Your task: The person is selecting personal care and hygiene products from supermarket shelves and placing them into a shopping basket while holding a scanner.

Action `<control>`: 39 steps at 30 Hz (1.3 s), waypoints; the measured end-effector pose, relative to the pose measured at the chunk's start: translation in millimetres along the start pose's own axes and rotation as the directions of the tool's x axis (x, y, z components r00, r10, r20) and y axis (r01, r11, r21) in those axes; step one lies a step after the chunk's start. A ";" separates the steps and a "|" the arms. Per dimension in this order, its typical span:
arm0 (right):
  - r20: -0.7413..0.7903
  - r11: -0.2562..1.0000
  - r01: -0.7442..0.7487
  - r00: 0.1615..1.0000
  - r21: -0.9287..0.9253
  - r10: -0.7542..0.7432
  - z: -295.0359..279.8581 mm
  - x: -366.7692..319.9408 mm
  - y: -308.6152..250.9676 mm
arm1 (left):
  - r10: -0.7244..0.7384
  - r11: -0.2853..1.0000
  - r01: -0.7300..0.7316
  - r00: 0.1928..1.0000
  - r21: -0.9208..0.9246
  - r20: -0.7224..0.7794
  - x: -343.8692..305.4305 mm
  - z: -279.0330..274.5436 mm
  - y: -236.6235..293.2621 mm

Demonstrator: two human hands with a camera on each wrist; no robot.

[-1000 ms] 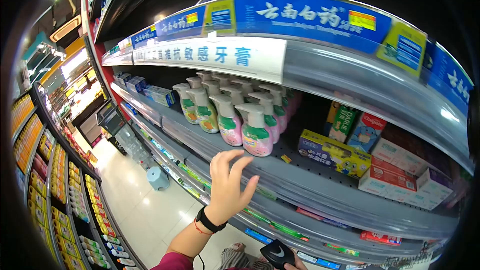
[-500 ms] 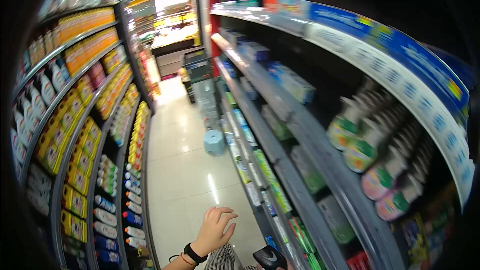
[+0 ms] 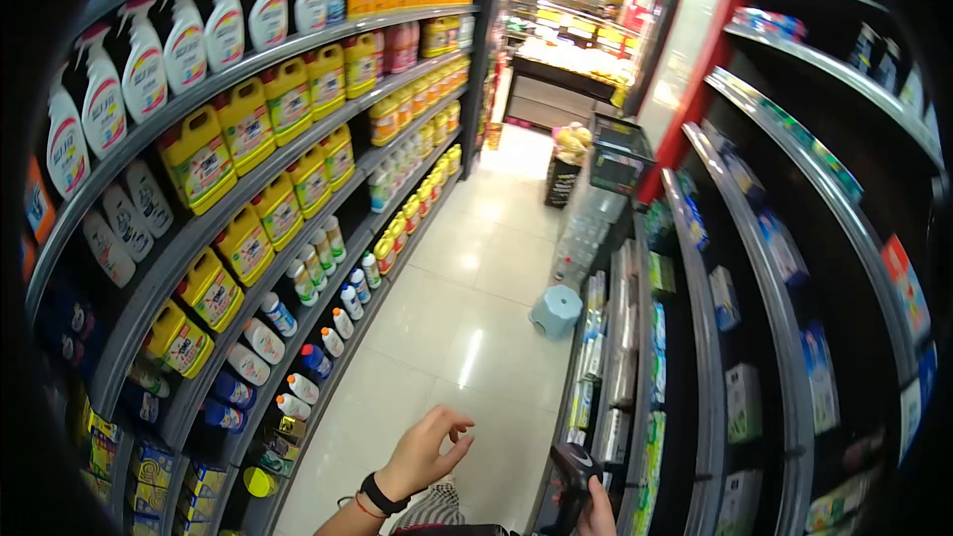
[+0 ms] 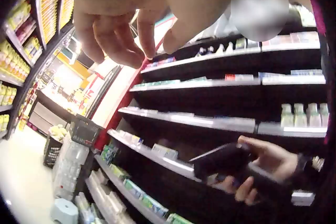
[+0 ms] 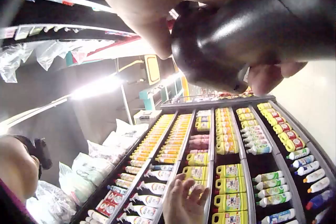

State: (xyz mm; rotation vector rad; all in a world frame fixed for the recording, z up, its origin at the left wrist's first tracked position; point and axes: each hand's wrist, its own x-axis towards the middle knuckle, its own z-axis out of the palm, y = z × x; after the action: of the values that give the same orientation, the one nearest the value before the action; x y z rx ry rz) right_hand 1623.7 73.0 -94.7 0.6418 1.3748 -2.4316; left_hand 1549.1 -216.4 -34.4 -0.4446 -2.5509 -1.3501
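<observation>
My left hand (image 3: 425, 455), with a black band at the wrist, hangs over the aisle floor, its fingers loosely curled around nothing. At the lower middle of the head view my right hand (image 3: 598, 511) grips a black handheld device (image 3: 574, 481). In the left wrist view the left fingers (image 4: 118, 35) droop at the top, while the right hand (image 4: 270, 162) holds the dark device (image 4: 223, 162) lower right. The right wrist view has the device (image 5: 236, 35) large across the top, with fingers (image 5: 268, 77) round it, and the left hand (image 5: 184, 203) below.
Left shelves hold yellow jugs (image 3: 197, 161) and white spray bottles (image 3: 144, 60). A light blue stool (image 3: 556, 312) stands on the tiled floor (image 3: 427, 328) beside the right shelves. Beyond it are a dark crate (image 3: 620, 154) and clear containers. Boxes (image 3: 743, 402) sit on the right shelves.
The head view has swung left from the pump bottles to the aisle and the left shelves. My left hand has moved away from the pump bottles and lower; the right still holds the device.
</observation>
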 end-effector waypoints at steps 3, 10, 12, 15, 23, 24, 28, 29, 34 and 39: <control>0.040 0.982 0.039 0.999 -0.186 -0.032 82.7 49.0 -12.7 | 0.078 0.971 -0.108 0.986 -0.211 -0.144 41.0 -88.6 -20.1; 0.289 0.981 -0.061 0.951 -0.183 0.113 141.1 120.4 -13.4 | 0.641 0.672 -0.738 0.539 0.060 -0.547 68.9 -212.1 27.5; 0.329 0.976 -0.072 0.934 -0.207 0.139 149.1 132.9 -9.5 | 0.538 0.746 -0.663 0.547 0.060 -0.642 62.6 -209.2 52.4; 0.386 0.963 -0.093 0.903 -0.251 0.188 168.9 173.2 -11.0 | 0.518 0.826 -0.528 0.574 0.197 -0.635 84.9 -213.3 46.6; 0.428 0.948 -0.087 0.877 -0.305 0.218 204.5 276.6 -23.4 | 0.644 0.741 -0.632 0.570 0.229 -0.510 167.1 -217.7 -9.4; 0.437 0.944 -0.056 0.876 -0.326 0.203 209.5 289.4 -24.2 | 0.668 0.721 -0.656 0.574 0.222 -0.475 183.4 -220.3 -19.4; 0.483 0.951 -0.009 0.860 -0.310 0.166 256.9 386.3 -66.1 | 0.717 0.681 -0.716 0.607 0.155 -0.343 292.9 -226.9 -57.4; 0.484 0.954 -0.007 0.861 -0.299 0.158 261.0 392.7 -68.8 | 0.724 0.672 -0.728 0.608 0.135 -0.325 308.7 -227.8 -62.8; 0.408 0.979 0.071 0.913 -0.190 0.013 295.6 528.8 -143.1 | 0.733 0.617 -0.786 0.595 -0.045 -0.330 456.2 -227.9 -115.0; 0.325 0.989 0.056 0.946 -0.138 -0.008 290.0 576.0 -162.6 | 0.733 0.525 -0.814 0.581 -0.248 -0.354 519.1 -228.4 -143.6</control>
State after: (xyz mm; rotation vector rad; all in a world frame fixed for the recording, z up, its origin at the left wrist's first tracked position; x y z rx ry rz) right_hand 984.0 -104.8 -134.1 0.1740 1.4134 -2.3023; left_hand 1026.1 -398.9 154.0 -1.2696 -1.5048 -1.3792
